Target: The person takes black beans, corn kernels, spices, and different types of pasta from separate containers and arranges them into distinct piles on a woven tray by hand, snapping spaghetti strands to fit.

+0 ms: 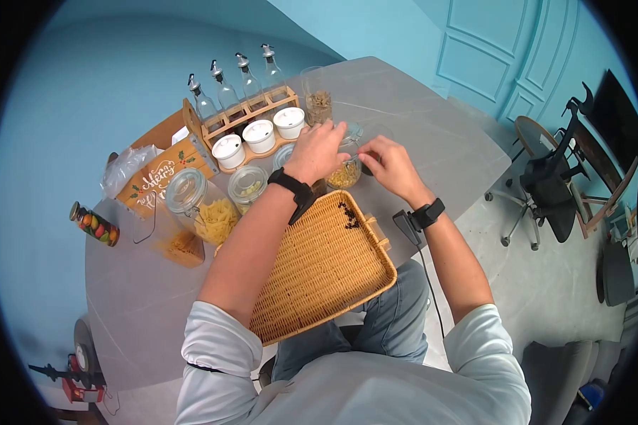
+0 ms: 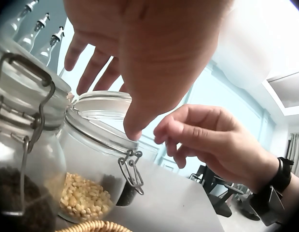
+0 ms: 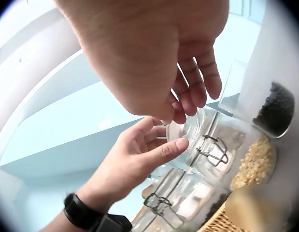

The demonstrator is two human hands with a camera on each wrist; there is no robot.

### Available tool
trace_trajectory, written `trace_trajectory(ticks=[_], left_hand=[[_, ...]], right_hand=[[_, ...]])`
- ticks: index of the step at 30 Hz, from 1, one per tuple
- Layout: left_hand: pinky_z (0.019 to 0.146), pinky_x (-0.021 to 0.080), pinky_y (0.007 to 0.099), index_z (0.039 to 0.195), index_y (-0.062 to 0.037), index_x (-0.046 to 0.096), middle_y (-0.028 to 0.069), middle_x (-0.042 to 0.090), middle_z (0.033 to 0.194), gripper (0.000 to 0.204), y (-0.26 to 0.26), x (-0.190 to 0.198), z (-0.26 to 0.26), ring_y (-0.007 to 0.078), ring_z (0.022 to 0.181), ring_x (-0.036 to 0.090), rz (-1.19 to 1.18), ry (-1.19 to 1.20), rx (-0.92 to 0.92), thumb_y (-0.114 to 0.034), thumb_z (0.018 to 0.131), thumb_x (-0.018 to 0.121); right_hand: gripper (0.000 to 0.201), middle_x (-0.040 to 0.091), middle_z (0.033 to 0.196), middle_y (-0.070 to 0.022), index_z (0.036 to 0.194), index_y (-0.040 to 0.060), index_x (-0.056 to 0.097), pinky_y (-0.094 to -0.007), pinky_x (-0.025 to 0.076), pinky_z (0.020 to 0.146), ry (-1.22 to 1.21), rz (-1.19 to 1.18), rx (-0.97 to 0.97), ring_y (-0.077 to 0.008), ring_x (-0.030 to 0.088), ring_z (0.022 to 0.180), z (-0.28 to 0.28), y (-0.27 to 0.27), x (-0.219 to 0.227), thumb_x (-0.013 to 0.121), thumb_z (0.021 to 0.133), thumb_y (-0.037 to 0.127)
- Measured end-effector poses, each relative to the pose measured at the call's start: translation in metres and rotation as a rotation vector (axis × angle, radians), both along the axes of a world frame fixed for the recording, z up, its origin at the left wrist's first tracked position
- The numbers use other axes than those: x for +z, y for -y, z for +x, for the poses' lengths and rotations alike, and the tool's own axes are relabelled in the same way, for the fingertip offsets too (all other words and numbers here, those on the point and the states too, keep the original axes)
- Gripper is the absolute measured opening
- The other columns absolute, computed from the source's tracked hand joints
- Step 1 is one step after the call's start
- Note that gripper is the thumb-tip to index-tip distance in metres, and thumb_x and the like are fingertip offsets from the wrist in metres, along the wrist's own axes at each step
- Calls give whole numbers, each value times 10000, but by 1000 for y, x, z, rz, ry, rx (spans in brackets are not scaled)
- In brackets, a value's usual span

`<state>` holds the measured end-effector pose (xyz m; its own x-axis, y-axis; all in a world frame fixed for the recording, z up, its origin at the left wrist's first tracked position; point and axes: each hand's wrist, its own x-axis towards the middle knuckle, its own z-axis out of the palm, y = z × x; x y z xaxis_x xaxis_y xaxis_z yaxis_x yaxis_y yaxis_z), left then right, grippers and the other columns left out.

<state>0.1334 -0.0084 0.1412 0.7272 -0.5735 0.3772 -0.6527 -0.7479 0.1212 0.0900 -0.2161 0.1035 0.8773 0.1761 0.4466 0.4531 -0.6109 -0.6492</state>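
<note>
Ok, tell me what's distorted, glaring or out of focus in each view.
Head view: fisheye bends the table edges, dark vignette at the corners. Left wrist view: left hand looms large and soft, ceiling washed out. Right wrist view: right hand blurred close up, jar glass shows glare.

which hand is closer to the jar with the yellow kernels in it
Left. The left hand hangs right over the jar, fingers at its lid. The right hand hovers just beside it, fingers bunched, not plainly touching.

Light blue short sleeves (image 1: 216,338), black wrist straps (image 1: 295,190), jeans (image 1: 393,320)
</note>
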Motion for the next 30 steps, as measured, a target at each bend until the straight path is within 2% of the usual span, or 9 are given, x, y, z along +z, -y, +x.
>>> trace_trajectory(ticks=[2, 7, 12, 16, 22, 24, 25, 28, 30], left_hand=[[958, 534, 484, 1293, -25, 604, 210, 673, 1241, 440, 2, 6, 10, 421, 1133, 653, 27, -32, 12, -181, 909, 751], [882, 559, 546, 1278, 18, 476, 293, 716, 956, 386, -9, 22, 45, 502, 981, 699, -177, -228, 80, -114, 967, 661], [1010, 486, 535, 1355, -11, 374, 363, 607, 1281, 491, -26, 8, 94, 520, 1214, 598, -388, -199, 228, -53, 955, 657], [991, 497, 542, 1352, -33, 399, 342, 620, 1260, 509, -17, 13, 92, 513, 1199, 608, -401, -106, 229, -31, 925, 677], [974, 489, 562, 1306, -41, 502, 250, 636, 1087, 460, -5, 33, 54, 475, 1181, 618, -158, -71, 312, -16, 885, 685], [1024, 462, 568, 1224, -28, 614, 216, 625, 1078, 378, -6, 29, 40, 391, 1287, 580, -40, 268, 241, -14, 852, 680], [1024, 462, 568, 1224, -28, 614, 216, 625, 1078, 378, -8, 30, 29, 391, 1287, 580, -36, 265, 243, -14, 852, 680], [1115, 402, 605, 1177, -30, 698, 188, 637, 1173, 363, -18, 22, -7, 304, 1400, 505, 247, 88, 133, -3, 816, 673], [1198, 275, 679, 1231, -34, 708, 152, 642, 1307, 422, -27, 4, -29, 267, 1470, 444, 367, 89, 46, 12, 815, 651]], right_hand=[[222, 690, 1035, -131, 1096, 36, 715, -433, 521, 865, 267, -115, 88, -332, 650, 940, 7, -4, -8, 740, 922, 173], [238, 686, 1039, -108, 1095, 28, 696, -421, 496, 935, 340, -403, 140, -325, 633, 987, 14, -9, -13, 746, 904, 161], [208, 666, 987, -109, 1070, 26, 669, -415, 486, 914, 300, -455, 119, -323, 615, 965, 15, -12, -12, 738, 895, 115], [208, 658, 968, -105, 1063, 22, 657, -418, 490, 896, 320, -463, 117, -321, 600, 942, 17, -13, -12, 738, 892, 110], [204, 670, 964, -103, 1061, 27, 677, -425, 500, 893, 301, -466, 84, -320, 608, 956, 13, -17, -11, 741, 894, 127], [195, 680, 961, -99, 1048, 31, 699, -425, 507, 898, 295, -459, 82, -320, 613, 964, 13, -16, -7, 745, 894, 141], [174, 693, 942, -110, 1022, 28, 718, -431, 511, 892, 290, -477, 121, -328, 622, 959, 15, -14, -2, 744, 896, 145], [140, 717, 913, -139, 972, 22, 747, -450, 525, 866, 285, -462, 209, -352, 649, 943, 40, -10, 9, 741, 896, 140], [126, 743, 970, -192, 971, 20, 760, -489, 548, 801, 270, -444, 259, -401, 696, 938, 58, -13, 20, 747, 874, 99]])
